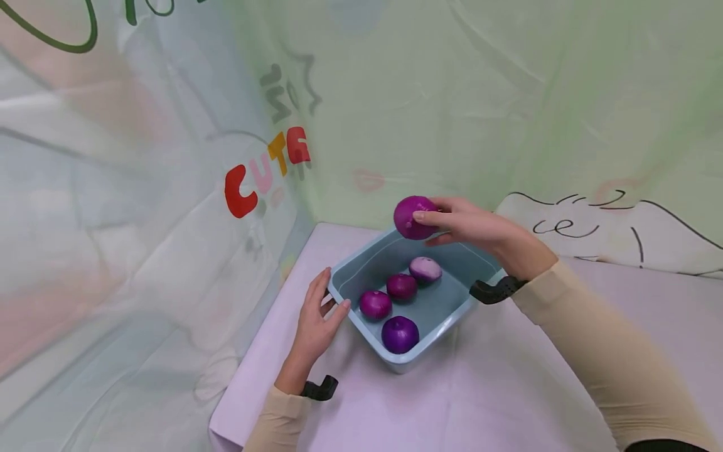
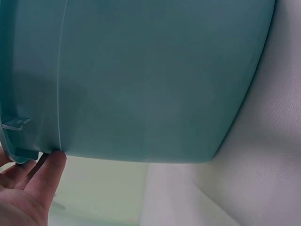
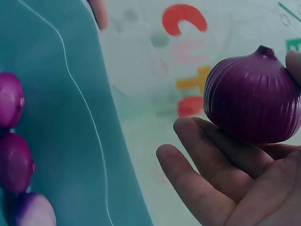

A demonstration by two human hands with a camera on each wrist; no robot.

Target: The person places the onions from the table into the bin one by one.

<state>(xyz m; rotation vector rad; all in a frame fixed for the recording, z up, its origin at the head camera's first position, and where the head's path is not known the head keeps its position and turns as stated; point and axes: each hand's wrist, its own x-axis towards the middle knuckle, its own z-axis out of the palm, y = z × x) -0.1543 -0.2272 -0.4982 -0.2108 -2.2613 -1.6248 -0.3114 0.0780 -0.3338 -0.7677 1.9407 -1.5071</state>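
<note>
A purple onion is held up over the far side of a blue plastic bin by my right hand. In the right wrist view the onion shows its stubby top, thumb on one side and fingers beneath. My left hand grips the bin's left corner at the rim; the left wrist view shows fingers against the bin's outer wall. Inside lie several onions: a dark violet one in the near corner, two magenta ones in the middle, and a paler one farther back.
The bin stands on a table with a pale lilac cloth, its left edge running close beside my left arm. Printed curtains hang behind and to the left. Black straps circle both wrists.
</note>
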